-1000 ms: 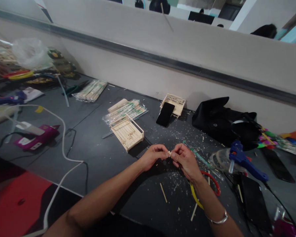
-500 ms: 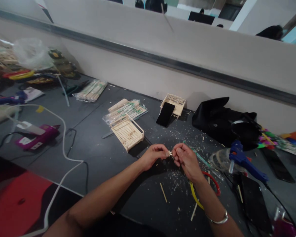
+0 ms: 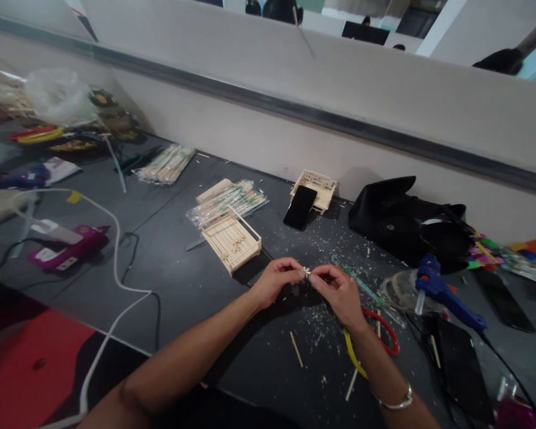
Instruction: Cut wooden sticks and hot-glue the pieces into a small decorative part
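Note:
Between my two hands is a tiny pale wooden flower-shaped piece (image 3: 307, 271), made of short bits of stick. My left hand (image 3: 277, 282) pinches it between thumb and forefinger. My right hand (image 3: 339, 292) is closed in a pinch at the piece's right side, its fingertips touching it. Just beyond my left hand stands a miniature wooden bed-like frame (image 3: 218, 243) with a slatted top, with small stick pieces (image 3: 239, 243) lying on it. Wood crumbs are strewn on the table around my hands.
Plastic-wrapped stick bundles (image 3: 227, 199) lie behind the frame. A phone (image 3: 300, 207) leans on a second wooden model (image 3: 324, 189). At right are a black bag (image 3: 384, 220), a blue glue gun (image 3: 446, 292) and red-and-yellow-handled pliers (image 3: 390, 333). A white cable (image 3: 116, 238) and purple glue gun (image 3: 69, 253) lie left.
My right hand has turned and its fingertips have come in to the flower-shaped piece, closing the small gap. The left hand has stayed nearly in place.

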### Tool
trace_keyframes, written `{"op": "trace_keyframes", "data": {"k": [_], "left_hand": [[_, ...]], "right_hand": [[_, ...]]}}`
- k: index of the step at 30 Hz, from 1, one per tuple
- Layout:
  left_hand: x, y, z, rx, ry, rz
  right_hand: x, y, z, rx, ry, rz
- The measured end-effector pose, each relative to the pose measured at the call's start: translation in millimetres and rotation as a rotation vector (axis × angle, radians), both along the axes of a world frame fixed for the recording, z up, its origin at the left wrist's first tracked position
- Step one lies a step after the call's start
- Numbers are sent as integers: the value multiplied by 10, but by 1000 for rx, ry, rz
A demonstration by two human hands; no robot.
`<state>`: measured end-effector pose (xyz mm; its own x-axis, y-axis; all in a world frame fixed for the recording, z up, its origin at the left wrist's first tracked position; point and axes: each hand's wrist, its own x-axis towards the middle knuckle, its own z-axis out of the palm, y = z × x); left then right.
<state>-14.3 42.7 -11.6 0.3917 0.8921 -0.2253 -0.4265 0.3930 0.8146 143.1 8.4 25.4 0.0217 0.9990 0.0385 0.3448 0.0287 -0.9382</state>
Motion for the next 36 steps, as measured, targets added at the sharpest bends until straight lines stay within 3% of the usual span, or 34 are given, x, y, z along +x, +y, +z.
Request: {"op": "trace_keyframes", "data": {"k": [36], "left_hand": [[11, -1, -39, 14, 64, -5]], "right_hand": [[-62, -10, -68, 63, -64, -78]]}}
